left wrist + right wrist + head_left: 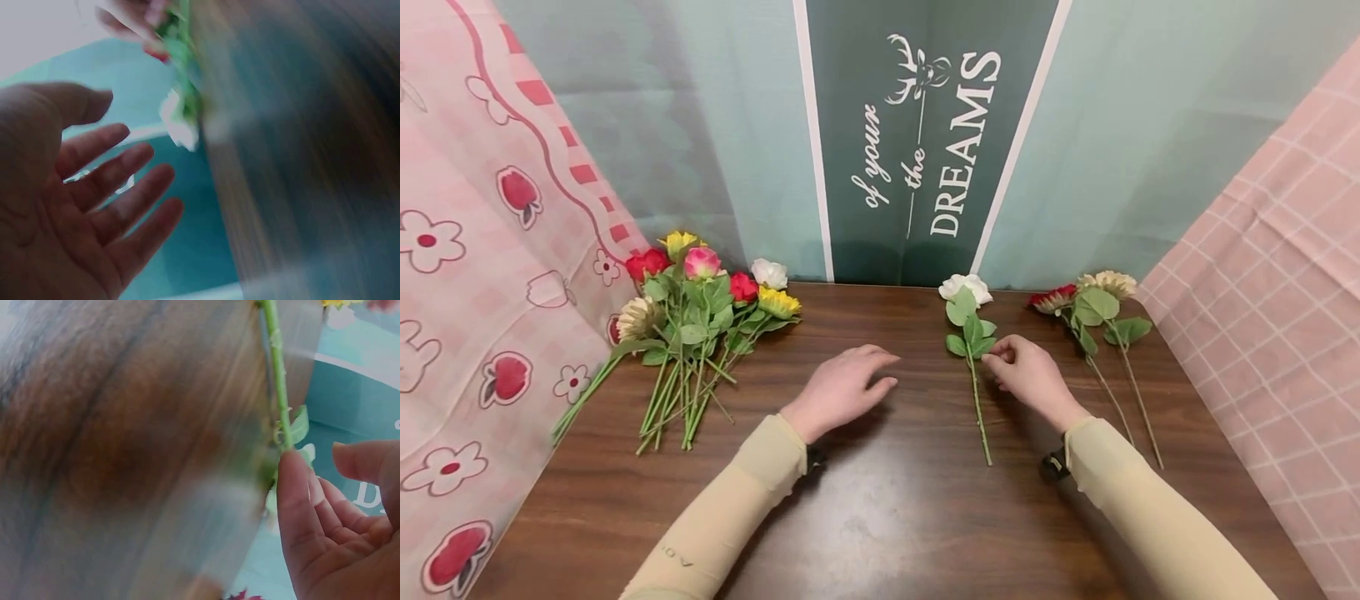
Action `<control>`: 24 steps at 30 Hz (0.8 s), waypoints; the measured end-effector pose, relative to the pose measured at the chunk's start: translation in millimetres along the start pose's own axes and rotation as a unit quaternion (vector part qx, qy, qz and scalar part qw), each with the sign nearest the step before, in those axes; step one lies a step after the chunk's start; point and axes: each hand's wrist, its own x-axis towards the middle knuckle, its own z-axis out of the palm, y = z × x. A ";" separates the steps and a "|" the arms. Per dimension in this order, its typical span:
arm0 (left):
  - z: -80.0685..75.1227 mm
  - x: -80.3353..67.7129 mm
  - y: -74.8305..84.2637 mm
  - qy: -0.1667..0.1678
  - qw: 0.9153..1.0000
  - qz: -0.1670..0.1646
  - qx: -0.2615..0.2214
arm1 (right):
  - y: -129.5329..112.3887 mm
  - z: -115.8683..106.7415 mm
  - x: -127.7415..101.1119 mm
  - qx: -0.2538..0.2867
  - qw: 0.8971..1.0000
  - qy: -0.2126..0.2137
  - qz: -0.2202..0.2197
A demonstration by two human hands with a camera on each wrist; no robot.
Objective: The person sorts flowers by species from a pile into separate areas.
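A single white rose [966, 292] lies on the table with its flower toward the back and its green stem [977, 408] toward me. My right hand [1030, 375] is just right of the stem, by the lower leaves. Seen from the right wrist, the index fingertip [292, 459] meets the stem, while the thumb [362, 459] stands apart from it. My left hand [842, 387] hovers over the middle of the table, fingers relaxed and spread, holding nothing. The left wrist view shows its palm [37, 206], with the white rose blurred beyond.
On the left lies a bunch of mixed flowers [700, 317], red, pink, yellow, white and cream, stems toward me. At the right lie a dark red flower [1052, 298] and a cream flower [1108, 285]. Hanging cloths [1247, 250] border the wooden table [880, 517].
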 end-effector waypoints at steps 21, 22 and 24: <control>-80.8 -135.8 -140.7 0.057 0.972 -0.206 0.097 | -149.0 93.4 -9.2 -0.158 0.922 -0.093 -0.340; -80.4 -136.3 -140.1 0.056 0.972 -0.206 0.102 | -154.8 98.4 -9.6 -0.161 0.918 -0.098 -0.348; -78.9 -136.5 -139.7 0.052 0.970 -0.207 0.114 | -163.4 106.9 -10.4 -0.166 0.912 -0.110 -0.357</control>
